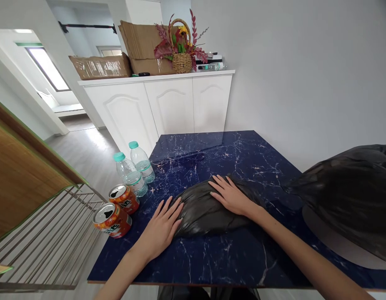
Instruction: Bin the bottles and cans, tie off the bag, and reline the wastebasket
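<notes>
A black plastic bag (pixel 202 210) lies flattened on the blue marbled table (pixel 224 262). My left hand (pixel 163 225) rests at its left end, fingers stretched out and lying flat, partly on the bag and partly on the table. On the bag's upper right part lies my right hand (pixel 232 196), palm down with its fingers spread. Neither hand grips anything. What the bag holds, if anything, is hidden.
Left of the hands stand two orange drink cans (pixel 113 220) and two clear bottles (pixel 130 173) with teal caps. A bulging black bag (pixel 346 200) sits at the right over a pale round object (pixel 330 243). A metal rack (pixel 55 246) adjoins the left side; a white cabinet (pixel 177 104) stands behind.
</notes>
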Motion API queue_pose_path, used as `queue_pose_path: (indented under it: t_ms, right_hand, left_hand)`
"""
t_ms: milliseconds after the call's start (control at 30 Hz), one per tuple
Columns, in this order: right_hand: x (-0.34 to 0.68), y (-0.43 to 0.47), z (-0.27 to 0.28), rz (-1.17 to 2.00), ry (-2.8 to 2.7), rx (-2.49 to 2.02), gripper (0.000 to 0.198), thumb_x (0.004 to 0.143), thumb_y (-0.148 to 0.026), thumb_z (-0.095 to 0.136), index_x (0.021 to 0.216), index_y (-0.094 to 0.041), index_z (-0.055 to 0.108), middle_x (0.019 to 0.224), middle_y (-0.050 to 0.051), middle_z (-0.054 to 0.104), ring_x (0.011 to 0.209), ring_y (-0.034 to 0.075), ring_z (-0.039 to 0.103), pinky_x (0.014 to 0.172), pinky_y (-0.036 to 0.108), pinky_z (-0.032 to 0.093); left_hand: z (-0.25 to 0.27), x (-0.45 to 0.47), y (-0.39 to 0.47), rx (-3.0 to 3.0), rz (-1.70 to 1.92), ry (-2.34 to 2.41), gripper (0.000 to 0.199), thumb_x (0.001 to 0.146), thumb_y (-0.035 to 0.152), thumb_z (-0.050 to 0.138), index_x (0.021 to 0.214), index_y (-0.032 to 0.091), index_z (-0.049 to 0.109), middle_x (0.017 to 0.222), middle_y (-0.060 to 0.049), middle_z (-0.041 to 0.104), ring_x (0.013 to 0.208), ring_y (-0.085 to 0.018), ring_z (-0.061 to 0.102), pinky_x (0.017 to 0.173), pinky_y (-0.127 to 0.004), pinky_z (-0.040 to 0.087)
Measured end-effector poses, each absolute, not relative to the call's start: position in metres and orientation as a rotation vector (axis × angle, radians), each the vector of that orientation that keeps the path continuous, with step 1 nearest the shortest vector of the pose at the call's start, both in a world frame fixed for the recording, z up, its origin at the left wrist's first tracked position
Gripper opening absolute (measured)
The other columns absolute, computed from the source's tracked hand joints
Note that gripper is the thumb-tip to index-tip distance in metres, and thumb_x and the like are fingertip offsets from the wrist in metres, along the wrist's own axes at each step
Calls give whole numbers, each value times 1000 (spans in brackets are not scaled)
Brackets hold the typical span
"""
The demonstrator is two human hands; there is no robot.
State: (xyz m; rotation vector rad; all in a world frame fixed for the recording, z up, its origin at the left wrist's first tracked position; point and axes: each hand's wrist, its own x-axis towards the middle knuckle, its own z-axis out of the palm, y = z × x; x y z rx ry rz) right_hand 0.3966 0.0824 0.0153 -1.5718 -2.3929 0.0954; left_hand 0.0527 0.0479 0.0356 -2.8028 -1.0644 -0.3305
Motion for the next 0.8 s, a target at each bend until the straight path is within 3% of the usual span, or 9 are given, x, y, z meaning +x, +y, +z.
queue_pose_path:
  t_ms: [100,167,267,400,600,800]
  right_hand:
    - [396,82,21,69,-2328,-1638,64,116,-46,26,164,-7,44,172,20,37,163,36,27,132,62,24]
    - [377,71,32,48,-2309,-1600,64,116,-41,23,166,-5,40,174,19,34,165,34,22,135,61,20]
    - [335,46,43,89,-2411,-1332,64,117,-46,24,169,-12,36,177,9,28,167,27,18,137,52,19]
    - [310,31,29,204,-2475,-1291,67,115,-56,23,172,-21,30,178,6,25,166,27,20,135,55,24]
    - [371,54,-7,189,-2352,-1530,64,115,-56,24,171,-27,32,177,3,27,166,25,20,136,55,22]
    - [438,63,-18,199,-2250,-1642,65,114,-60,25,172,-31,28,178,1,25,166,24,21,136,53,21]
  left_hand:
    - [47,52,41,-2780,-436,-1031,52,112,30,48,164,25,45,170,-7,46,163,-33,31,131,-59,34]
    - [54,59,36,-2793,-490,-994,53,112,24,47,165,24,43,170,-6,46,164,-29,30,133,-54,34]
    - [53,72,35,-2825,-460,-958,60,113,29,48,170,23,31,172,-6,43,163,-27,31,133,-51,34]
    - [35,67,43,-2815,-362,-1042,70,113,42,48,174,26,18,175,-6,36,164,-31,28,132,-56,34]
    - [28,40,43,-2863,-299,-1144,67,115,38,42,174,32,11,177,-1,32,166,-27,21,134,-54,27]
    - [43,29,28,-2934,-316,-1131,72,114,41,47,174,32,8,176,-3,34,165,-27,26,133,-52,31]
